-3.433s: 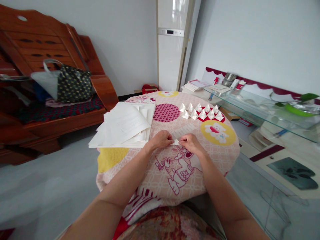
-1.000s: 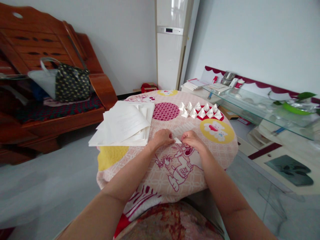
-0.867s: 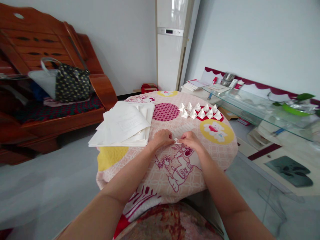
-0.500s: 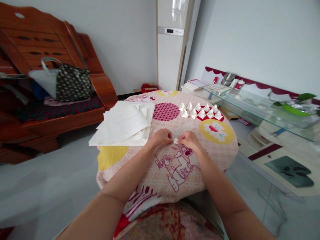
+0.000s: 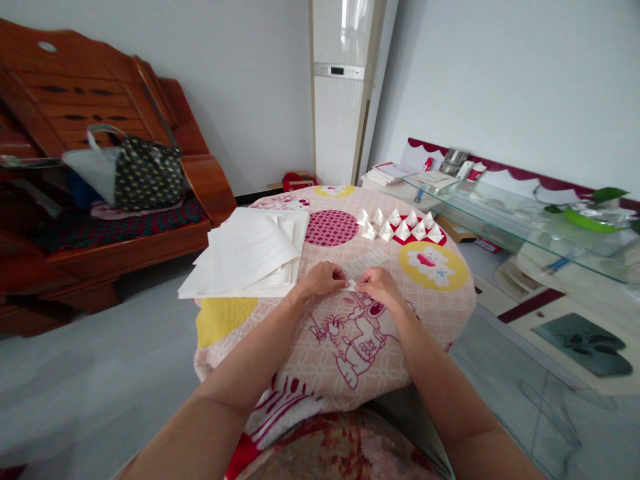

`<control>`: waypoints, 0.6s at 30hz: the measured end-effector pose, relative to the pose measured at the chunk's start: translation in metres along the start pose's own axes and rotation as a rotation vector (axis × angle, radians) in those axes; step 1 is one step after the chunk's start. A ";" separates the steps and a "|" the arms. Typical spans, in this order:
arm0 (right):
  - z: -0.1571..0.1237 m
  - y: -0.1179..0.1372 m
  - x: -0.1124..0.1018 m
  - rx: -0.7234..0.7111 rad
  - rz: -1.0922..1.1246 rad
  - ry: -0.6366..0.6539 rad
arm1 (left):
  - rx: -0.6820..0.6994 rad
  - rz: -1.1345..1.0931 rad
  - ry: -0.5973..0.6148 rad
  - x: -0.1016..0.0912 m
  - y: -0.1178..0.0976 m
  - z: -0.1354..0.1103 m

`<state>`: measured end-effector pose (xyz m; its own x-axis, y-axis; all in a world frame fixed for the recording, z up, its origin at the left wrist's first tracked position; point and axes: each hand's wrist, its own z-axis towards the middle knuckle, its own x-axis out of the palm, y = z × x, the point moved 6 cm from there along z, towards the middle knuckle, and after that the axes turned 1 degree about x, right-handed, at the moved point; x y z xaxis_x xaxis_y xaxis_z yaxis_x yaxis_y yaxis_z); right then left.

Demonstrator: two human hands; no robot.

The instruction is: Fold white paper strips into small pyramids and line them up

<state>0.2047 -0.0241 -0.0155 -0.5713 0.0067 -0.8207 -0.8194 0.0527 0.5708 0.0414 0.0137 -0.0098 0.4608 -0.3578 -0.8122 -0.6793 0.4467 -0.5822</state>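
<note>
My left hand and my right hand meet over the middle of a round table covered with a pink cartoon-print cloth. Both pinch a small folded piece of white paper between their fingertips, just above the cloth. Beyond the hands a narrow strip of white paper lies flat. Several small white folded paper pieces stand in a cluster at the far side of the table. A stack of white paper sheets lies at the table's left, overhanging its edge.
A wooden bench with a dark patterned bag stands at the left. A tall white air conditioner is against the far wall. At the right runs a glass shelf with books and small items.
Both hands have stayed together at the same spot, working the small paper piece with slight finger movements. The view has shifted a little.
</note>
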 end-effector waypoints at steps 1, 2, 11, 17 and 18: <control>-0.001 0.000 0.000 0.001 0.011 -0.005 | -0.016 0.046 -0.021 0.001 -0.002 0.000; -0.002 0.001 -0.001 0.001 0.024 -0.010 | -0.037 0.085 -0.057 0.001 -0.004 0.000; -0.004 -0.002 -0.001 -0.105 0.153 -0.040 | 0.010 -0.107 -0.137 0.005 -0.005 0.003; -0.003 -0.005 -0.004 -0.161 0.391 0.032 | 0.076 -0.562 -0.184 0.000 -0.006 0.004; -0.003 -0.006 -0.001 -0.146 0.468 0.076 | 0.080 -0.595 -0.175 0.000 -0.007 0.004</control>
<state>0.2099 -0.0270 -0.0181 -0.8769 -0.0770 -0.4744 -0.4689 -0.0791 0.8797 0.0480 0.0138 -0.0056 0.8384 -0.4273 -0.3383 -0.2358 0.2752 -0.9320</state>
